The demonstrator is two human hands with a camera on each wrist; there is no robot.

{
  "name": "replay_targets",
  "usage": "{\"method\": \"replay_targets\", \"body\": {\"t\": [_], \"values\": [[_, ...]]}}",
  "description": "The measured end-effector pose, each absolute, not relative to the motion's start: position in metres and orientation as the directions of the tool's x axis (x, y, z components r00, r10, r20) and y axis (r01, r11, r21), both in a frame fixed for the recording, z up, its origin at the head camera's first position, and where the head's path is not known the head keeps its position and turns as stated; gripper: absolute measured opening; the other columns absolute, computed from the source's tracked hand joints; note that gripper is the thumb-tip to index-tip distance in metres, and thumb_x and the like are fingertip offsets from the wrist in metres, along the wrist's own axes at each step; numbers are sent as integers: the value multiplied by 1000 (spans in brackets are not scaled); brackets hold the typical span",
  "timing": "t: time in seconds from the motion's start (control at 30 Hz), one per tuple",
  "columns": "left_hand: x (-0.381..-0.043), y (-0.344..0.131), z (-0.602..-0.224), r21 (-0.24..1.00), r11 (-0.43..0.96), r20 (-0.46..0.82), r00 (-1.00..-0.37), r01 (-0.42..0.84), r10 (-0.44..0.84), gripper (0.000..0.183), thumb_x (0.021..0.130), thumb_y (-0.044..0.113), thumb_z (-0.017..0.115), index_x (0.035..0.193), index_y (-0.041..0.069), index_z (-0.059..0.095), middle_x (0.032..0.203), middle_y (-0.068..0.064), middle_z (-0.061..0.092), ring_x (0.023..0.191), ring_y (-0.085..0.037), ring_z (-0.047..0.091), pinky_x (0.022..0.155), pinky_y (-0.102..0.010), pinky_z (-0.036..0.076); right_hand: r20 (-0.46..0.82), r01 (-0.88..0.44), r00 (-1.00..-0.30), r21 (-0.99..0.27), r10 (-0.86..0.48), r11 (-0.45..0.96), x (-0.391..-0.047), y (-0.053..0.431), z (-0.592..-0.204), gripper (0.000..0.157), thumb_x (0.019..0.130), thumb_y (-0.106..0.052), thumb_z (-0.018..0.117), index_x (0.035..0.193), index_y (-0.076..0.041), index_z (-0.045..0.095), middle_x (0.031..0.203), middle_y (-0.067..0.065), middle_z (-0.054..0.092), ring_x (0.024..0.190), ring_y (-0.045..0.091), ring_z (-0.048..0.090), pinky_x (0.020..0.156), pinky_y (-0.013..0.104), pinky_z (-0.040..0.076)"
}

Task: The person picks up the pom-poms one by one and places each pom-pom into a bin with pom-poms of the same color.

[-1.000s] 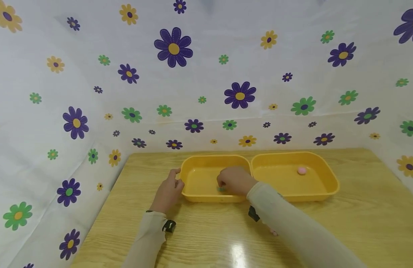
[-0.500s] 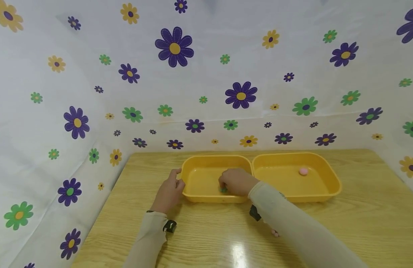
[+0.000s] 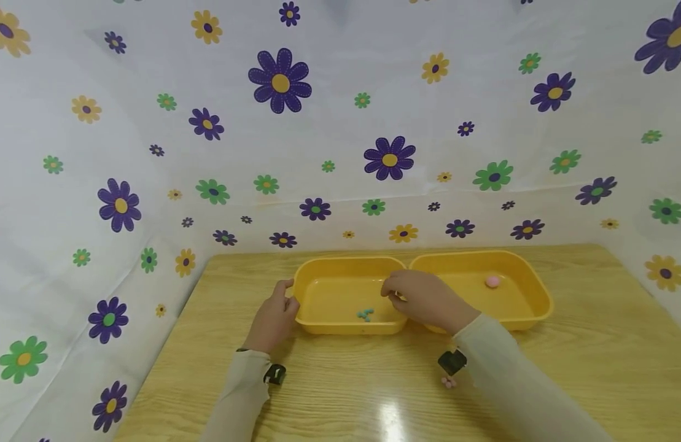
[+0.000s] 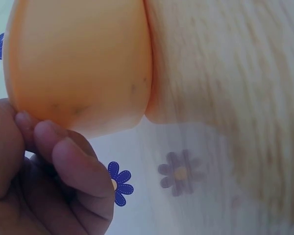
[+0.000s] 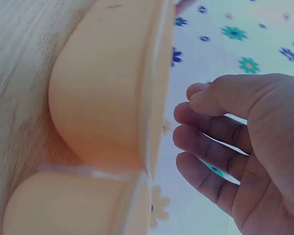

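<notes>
My left hand (image 3: 274,316) holds the left yellow tray (image 3: 340,329) by its left end, fingers bent at the rim. In the left wrist view, the left fingertips (image 4: 71,152) pinch that edge. My right hand (image 3: 428,299) hovers over the place where the two trays meet, its fingers loosely bent and holding nothing. In the right wrist view, thumb and index finger come close together with nothing visible between them. On the left tray's floor, near its front wall, lies a small teal cluster of rounded knobs (image 3: 365,315).
The right yellow tray (image 3: 525,320) stands against the left one and holds a pink ball (image 3: 492,281). A small pink knobbed piece (image 3: 448,382) lies on the wooden table (image 3: 329,393) beside my right wrist. A flower-printed cloth (image 3: 329,123) hangs behind and at both sides.
My right hand has let go of the teal cluster, lifted and moved right, leaving the cluster in plain sight in the left tray. My left hand keeps its hold.
</notes>
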State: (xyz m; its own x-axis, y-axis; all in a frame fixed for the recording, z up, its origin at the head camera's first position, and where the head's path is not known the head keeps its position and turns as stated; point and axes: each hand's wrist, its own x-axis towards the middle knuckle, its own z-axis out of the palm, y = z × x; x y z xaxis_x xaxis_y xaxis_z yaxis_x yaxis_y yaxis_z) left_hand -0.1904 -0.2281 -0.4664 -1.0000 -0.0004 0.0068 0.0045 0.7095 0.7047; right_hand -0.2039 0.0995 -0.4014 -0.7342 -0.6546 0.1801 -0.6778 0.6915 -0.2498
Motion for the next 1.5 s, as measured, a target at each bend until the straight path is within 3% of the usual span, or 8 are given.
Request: {"method": "replay_targets", "body": {"t": [0.27, 0.43, 0.7, 1.2, 1.33, 1.5], "values": [[-190, -227, -465, 703, 711, 6, -1000, -3, -11, 48, 107, 20, 43, 153, 9, 41, 97, -9, 67, 66, -18, 51, 64, -31, 45, 376, -665, -732, -214, -568, 715, -178, 140, -403, 12, 90, -6, 74, 100, -12, 74, 92, -4, 66, 80, 12, 60, 72, 31, 56], [-190, -227, -466, 702, 712, 0, -1000, -4, -6, 49, 107, 19, 43, 154, 8, 39, 90, -8, 62, 65, -18, 48, 62, -31, 42, 451, -674, -710, -208, -542, 709, -169, 161, -409, 13, 86, -3, 76, 97, -10, 73, 90, -3, 66, 80, 14, 62, 71, 31, 55], [-193, -226, -472, 707, 707, 5, -1000, 10, 10, 49, 106, 19, 43, 153, 8, 40, 78, -5, 53, 61, -17, 44, 57, -28, 39, 425, -629, -752, -232, -504, 742, -161, 182, -414, 11, 86, -7, 79, 93, -14, 73, 88, -5, 67, 82, 13, 63, 72, 34, 56], [-190, -228, -465, 699, 715, 9, -1000, 6, 0, 49, 106, 19, 42, 154, 8, 40, 78, -5, 53, 62, -18, 44, 59, -30, 39, 352, -591, -793, -242, -498, 770, -160, 193, -410, 11, 87, -10, 80, 92, -17, 73, 88, -9, 66, 81, 11, 64, 72, 34, 56], [-191, -228, -466, 701, 713, 4, -1000, 0, -5, 49, 106, 19, 43, 154, 8, 39, 81, -7, 55, 65, -18, 46, 60, -30, 41, 352, -593, -790, -234, -502, 770, -162, 195, -411, 10, 87, -10, 80, 92, -17, 73, 87, -9, 65, 81, 11, 63, 72, 34, 56], [-193, -229, -468, 694, 720, -5, -1000, -10, -10, 48, 107, 21, 43, 154, 10, 40, 99, -9, 64, 73, -18, 53, 67, -30, 46, 320, -578, -806, -248, -497, 778, -162, 196, -410, 9, 88, -11, 79, 91, -18, 73, 85, -10, 65, 79, 12, 63, 71, 33, 56]]}}
